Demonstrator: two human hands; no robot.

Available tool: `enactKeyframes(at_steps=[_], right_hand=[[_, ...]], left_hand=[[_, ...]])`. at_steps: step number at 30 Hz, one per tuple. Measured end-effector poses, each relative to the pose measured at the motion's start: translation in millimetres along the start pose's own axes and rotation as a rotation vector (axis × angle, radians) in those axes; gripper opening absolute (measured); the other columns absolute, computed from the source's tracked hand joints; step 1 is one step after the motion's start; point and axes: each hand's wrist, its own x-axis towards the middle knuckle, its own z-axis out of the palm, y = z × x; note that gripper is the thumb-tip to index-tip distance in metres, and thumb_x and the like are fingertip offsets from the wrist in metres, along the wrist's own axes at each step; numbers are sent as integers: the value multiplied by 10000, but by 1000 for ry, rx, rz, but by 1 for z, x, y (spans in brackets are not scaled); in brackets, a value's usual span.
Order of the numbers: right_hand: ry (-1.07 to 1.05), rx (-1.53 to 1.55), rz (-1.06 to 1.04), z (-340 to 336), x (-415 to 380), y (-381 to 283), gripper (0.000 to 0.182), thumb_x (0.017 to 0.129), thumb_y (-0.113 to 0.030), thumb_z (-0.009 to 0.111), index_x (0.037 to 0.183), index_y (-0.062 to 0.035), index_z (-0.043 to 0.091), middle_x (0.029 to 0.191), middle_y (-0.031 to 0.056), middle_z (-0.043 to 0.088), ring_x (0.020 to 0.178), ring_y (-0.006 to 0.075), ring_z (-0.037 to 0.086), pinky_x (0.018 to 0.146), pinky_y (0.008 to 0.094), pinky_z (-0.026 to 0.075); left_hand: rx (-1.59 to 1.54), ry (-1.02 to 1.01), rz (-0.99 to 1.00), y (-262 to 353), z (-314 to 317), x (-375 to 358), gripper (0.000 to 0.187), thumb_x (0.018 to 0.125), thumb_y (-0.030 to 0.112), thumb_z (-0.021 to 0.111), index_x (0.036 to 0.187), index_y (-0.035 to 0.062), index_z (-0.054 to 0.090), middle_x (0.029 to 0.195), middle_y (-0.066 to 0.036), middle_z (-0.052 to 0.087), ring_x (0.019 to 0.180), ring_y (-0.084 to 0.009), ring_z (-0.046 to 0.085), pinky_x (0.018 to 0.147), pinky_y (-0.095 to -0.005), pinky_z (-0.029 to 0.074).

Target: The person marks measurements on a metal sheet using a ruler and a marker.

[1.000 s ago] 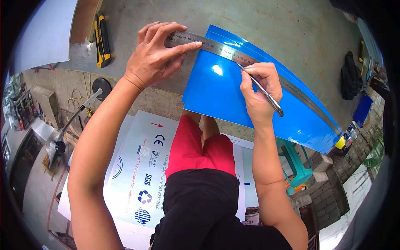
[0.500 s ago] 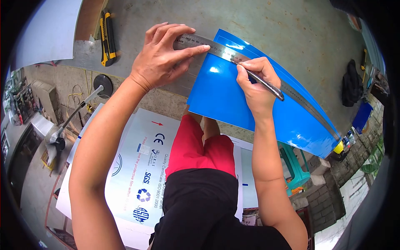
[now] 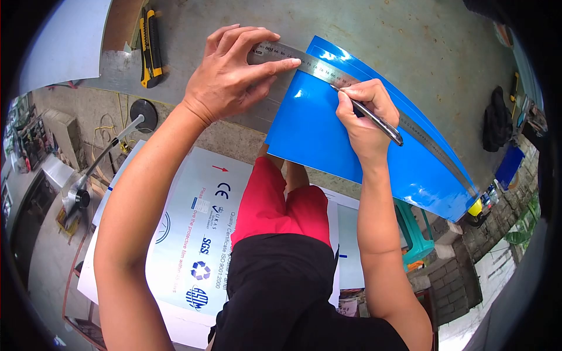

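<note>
A long steel ruler point(image 3: 321, 68) lies across a glossy blue sheet point(image 3: 316, 123) on the grey table. My left hand point(image 3: 237, 70) presses on the ruler's left end, thumb on its edge and fingertips at its upper side, the fingers spread. Between the fingers of my right hand point(image 3: 370, 117) is a dark pen point(image 3: 380, 124), its tip at the ruler's lower edge on the blue sheet. The ruler's far end reaches the sheet's right corner.
Two yellow-black cutters point(image 3: 150, 50) lie at the upper left of the table point(image 3: 234, 17). Below are a printed white panel point(image 3: 193, 234) and a green stool point(image 3: 417, 234). A black cloth item point(image 3: 497, 120) and a yellow tape measure point(image 3: 475, 208) are at the right.
The pen and my right hand have shifted slightly right. The blue sheet's upper corner has moved a little right and up in view, and the left thumb sits slightly farther right.
</note>
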Motion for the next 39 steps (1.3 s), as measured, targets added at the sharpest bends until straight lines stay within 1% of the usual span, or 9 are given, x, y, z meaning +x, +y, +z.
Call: enactKeyframes(at_steps=[12,20,32,39], right_hand=[[9,-5,9,1,0,1,175,800,68,853,854,7,699,865,97,726,804,163,734,712,276,598],[4,-20,-7,1,0,1,180,799,57,860,846,3,695,859,99,729,800,171,741,703,275,603],[8,-10,-35,2,1,3,176,798,54,859,846,1,699,852,99,729,781,166,736,684,273,603],[3,-12,-19,2,1,2,176,793,59,858,844,2,699,850,95,726,772,163,729,673,272,595]], left_hand=[[5,0,17,-1,0,0,564,905,230,769,1389,511,705,1470,17,562,1372,-263,504,1234,-466,357],[-2,11,15,-1,-1,0,557,907,206,771,1384,490,719,1476,20,575,1371,-262,511,1226,-458,361],[34,0,15,-1,1,-2,556,926,222,771,1395,511,699,1489,31,571,1389,-257,500,1237,-458,364],[28,5,13,0,0,-1,552,922,213,772,1386,505,708,1486,29,571,1380,-266,503,1229,-453,371]])
